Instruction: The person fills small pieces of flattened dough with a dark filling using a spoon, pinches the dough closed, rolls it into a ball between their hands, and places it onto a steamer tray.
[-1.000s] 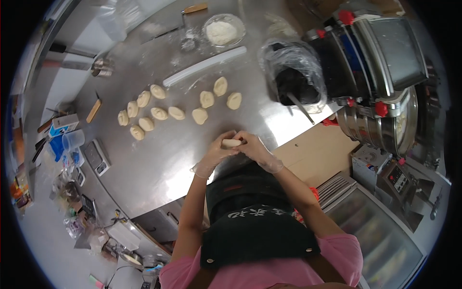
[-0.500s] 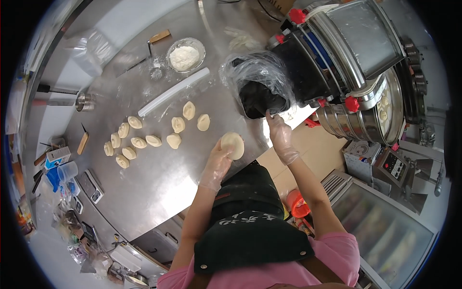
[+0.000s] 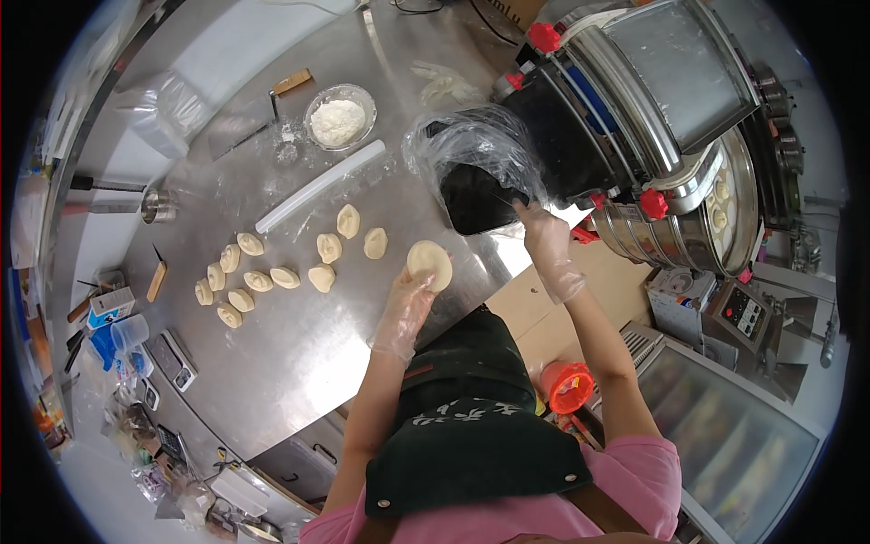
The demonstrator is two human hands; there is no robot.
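Note:
A flat round dough wrapper rests on the fingers of my gloved left hand, which holds it above the steel table's near edge. To its right, my gloved right hand is closed at the rim of a dark container loosely draped in a clear plastic bag. Its fingertips pinch something thin and dark that I cannot make out, pointing into the container. The container's contents look black. Left of the wrapper, several folded pieces of dough lie in loose rows on the table.
A white rolling rod, a bowl of white flour and a wooden-handled scraper lie farther back. A dough-rolling machine with red knobs and stacked steamers stand at the right. An orange-red bucket is below.
My right hand has shifted a little to the right and back at the container's rim. The wrapper in my left hand now faces up more fully. The whole view has shifted slightly.

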